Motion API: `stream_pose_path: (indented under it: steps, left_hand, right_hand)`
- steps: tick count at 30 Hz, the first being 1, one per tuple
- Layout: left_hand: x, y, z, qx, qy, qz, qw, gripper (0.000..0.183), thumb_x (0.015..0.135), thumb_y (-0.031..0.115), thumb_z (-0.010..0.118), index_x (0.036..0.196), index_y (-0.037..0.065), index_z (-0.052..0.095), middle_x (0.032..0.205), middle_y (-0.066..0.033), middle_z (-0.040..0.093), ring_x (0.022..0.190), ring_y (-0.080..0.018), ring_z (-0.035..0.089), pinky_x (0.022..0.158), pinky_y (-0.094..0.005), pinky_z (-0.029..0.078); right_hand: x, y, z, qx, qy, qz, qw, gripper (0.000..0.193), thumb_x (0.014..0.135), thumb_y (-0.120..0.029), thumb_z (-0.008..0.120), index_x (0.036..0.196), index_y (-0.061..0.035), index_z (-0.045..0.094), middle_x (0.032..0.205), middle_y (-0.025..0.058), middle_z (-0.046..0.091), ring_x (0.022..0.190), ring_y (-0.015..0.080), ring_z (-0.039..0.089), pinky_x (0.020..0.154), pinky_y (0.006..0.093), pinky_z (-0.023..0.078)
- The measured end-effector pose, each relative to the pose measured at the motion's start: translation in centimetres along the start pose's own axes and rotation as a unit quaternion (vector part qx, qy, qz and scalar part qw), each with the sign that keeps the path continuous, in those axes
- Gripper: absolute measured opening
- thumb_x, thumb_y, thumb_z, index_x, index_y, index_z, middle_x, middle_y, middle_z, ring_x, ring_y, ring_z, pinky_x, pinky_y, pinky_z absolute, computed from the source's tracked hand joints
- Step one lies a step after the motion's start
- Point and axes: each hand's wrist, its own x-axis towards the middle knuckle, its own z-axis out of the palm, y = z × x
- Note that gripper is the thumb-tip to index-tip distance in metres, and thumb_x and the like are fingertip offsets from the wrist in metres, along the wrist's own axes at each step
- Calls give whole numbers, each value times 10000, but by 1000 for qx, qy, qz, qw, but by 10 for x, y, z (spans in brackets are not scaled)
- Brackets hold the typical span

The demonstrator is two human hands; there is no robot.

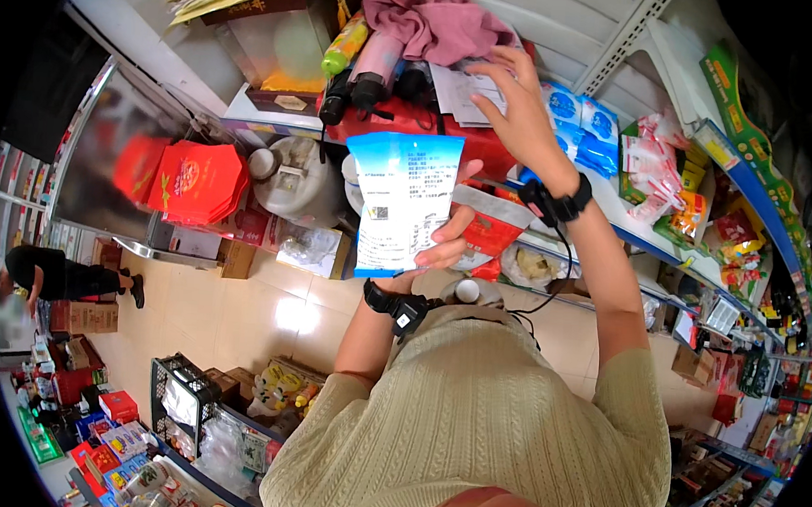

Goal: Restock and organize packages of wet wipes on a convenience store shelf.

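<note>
My left hand point(448, 242) grips a blue and white sealed packet point(391, 193), held upright with its printed back showing. The fingers wrap round the packet's right edge. My right hand point(528, 113) is raised over the shelf, fingers spread and holding nothing that shows. Close to its fingertips lie white papers point(458, 93) and a crumpled pink cloth point(436, 30); whether the fingers touch them I cannot tell. Folded umbrellas point(377, 64) rest left of the papers on a red surface. Blue and white packs point(585, 125) lie just right of my right hand.
Red printed bags point(198, 183) and a whitish plastic jug point(298, 179) stand on the left. Snack packets point(688, 209) fill the right shelf. A black cable point(566, 262) hangs from my right wrist. Beyond the tiled floor point(238, 309), a person in dark clothes point(65, 277) bends at far left.
</note>
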Motion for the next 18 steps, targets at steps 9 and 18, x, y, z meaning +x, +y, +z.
stream_pose_path:
  steps: [9, 18]
  left_hand:
    - [32, -29, -2, 26, 0, -48, 999, 725, 994, 528, 397, 1510, 37, 259, 772, -75, 435, 433, -132, 425, 418, -254, 308]
    - [62, -74, -6, 69, 43, -87, 993, 699, 967, 554, 400, 1414, 16, 404, 778, -59, 400, 465, -118, 347, 485, -263, 238]
  right_hand:
    - [-58, -46, -83, 200, 0, 98, 975, 188, 930, -40, 577, 1100, -20, 656, 1180, 99, 587, 1065, 193, 586, 799, 285, 491]
    - [-126, -47, -139, 254, 21, 178, 951, 114, 922, -47, 622, 973, 10, 706, 1048, 100, 624, 969, 185, 589, 797, 290, 473]
